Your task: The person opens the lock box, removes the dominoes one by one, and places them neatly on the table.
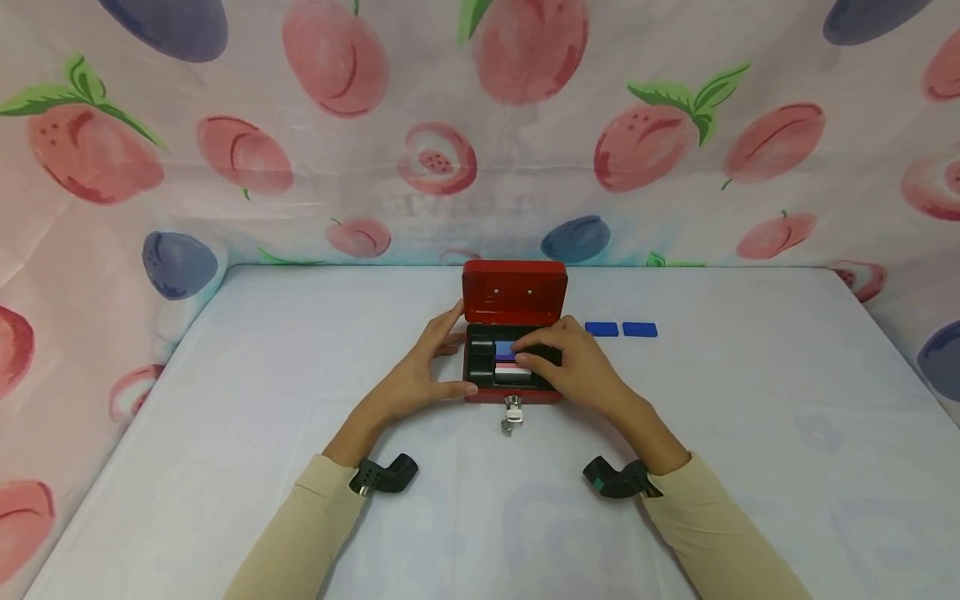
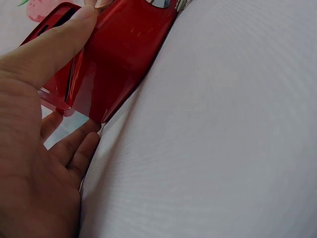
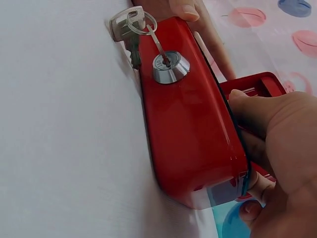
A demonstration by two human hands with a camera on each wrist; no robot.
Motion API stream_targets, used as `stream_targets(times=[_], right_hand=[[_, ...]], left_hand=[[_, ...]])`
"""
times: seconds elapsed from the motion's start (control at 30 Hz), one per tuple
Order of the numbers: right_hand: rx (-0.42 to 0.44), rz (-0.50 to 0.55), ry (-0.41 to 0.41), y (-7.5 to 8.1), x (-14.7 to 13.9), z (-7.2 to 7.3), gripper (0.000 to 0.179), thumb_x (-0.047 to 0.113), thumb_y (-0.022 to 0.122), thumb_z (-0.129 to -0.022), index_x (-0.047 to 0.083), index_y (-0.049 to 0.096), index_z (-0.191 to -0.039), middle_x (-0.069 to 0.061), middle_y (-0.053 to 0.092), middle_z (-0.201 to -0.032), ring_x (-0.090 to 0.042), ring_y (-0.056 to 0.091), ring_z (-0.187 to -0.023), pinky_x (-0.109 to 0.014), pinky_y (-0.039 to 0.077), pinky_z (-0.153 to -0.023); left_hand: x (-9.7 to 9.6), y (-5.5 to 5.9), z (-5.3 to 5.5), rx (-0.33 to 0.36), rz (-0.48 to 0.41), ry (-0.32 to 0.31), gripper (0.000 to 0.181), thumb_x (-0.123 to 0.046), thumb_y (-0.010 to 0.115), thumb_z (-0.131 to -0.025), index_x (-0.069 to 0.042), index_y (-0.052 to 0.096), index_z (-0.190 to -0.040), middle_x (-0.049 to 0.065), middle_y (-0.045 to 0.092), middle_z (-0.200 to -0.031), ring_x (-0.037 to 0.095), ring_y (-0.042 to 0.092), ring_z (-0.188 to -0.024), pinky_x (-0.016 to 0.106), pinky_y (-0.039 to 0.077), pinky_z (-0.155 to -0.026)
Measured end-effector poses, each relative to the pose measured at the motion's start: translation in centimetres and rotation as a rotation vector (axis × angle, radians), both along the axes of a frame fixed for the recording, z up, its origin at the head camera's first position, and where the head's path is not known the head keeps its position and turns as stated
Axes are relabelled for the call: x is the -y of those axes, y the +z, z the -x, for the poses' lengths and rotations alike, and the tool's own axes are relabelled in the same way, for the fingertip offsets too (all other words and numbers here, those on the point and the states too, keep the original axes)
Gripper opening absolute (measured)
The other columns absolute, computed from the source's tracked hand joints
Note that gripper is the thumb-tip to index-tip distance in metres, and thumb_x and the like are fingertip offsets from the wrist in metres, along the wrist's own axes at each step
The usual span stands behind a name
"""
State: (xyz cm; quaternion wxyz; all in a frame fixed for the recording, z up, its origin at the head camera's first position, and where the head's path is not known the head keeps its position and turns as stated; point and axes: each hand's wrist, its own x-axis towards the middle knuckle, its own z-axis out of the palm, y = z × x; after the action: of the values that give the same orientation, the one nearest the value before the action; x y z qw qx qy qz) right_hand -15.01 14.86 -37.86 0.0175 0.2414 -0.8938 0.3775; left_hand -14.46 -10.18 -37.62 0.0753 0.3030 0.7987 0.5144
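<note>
A red cash box [image 1: 513, 397] stands with its lid [image 1: 514, 292] raised and a black tray [image 1: 481, 372] inside. My left hand [image 1: 412, 379] holds its left side, thumb at the front corner and fingers toward the back; the left wrist view shows this thumb [image 2: 62, 47] along the rim. Over the tray, my right hand [image 1: 581, 367] pinches the right end of a small blue block [image 1: 504, 350] between thumb and index finger. Nearer the front of the tray lies a white and pink block [image 1: 512, 372]. The right wrist view hides the fingertips behind the box front.
Two flat blue pieces [image 1: 602, 329] lie in a row on the white tabletop [image 1: 750, 417], right of the box. A key sits in the front lock [image 3: 171, 67], with another key [image 3: 130, 29] hanging from its ring. A fruit-patterned curtain [image 1: 525, 167] rises behind the table.
</note>
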Motion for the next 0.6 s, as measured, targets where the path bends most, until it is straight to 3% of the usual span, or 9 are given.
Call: stream_targets(times=[0.17, 0.4, 0.6], right_hand=[[-0.017, -0.011, -0.001, 0.2, 0.3, -0.1, 0.017, 0.028, 0.064, -0.082, 0.023, 0.069, -0.098, 0.002, 0.053, -0.093, -0.013, 0.042, -0.086, -0.032, 0.041, -0.068], [-0.019, -0.039, -0.015, 0.3, 0.5, -0.2, 0.016, 0.026, 0.066, -0.081, 0.023, 0.070, -0.096, 0.000, 0.052, -0.090, -0.015, 0.043, -0.084, -0.031, 0.041, -0.066], [-0.017, -0.051, -0.020, 0.2, 0.5, -0.1, 0.017, 0.024, 0.066, -0.081, 0.022, 0.070, -0.097, -0.001, 0.054, -0.093, -0.015, 0.045, -0.087, -0.033, 0.043, -0.070]], left_hand=[[0.0, -0.3, 0.1, -0.003, -0.014, -0.001, 0.098, -0.014, 0.074, -0.073, -0.018, 0.007, -0.144, 0.007, 0.015, -0.143, 0.030, 0.034, -0.121, 0.047, 0.030, -0.098], [0.4, -2.7, 1.3, -0.002, 0.040, 0.039, 0.101, -0.032, 0.075, -0.070, -0.033, 0.005, -0.143, -0.013, 0.013, -0.143, 0.017, 0.036, -0.120, 0.037, 0.032, -0.098], [0.3, -2.7, 1.3, -0.007, 0.038, 0.037, 0.101, -0.032, 0.075, -0.070, -0.033, 0.005, -0.143, -0.013, 0.012, -0.143, 0.016, 0.035, -0.120, 0.038, 0.032, -0.098]])
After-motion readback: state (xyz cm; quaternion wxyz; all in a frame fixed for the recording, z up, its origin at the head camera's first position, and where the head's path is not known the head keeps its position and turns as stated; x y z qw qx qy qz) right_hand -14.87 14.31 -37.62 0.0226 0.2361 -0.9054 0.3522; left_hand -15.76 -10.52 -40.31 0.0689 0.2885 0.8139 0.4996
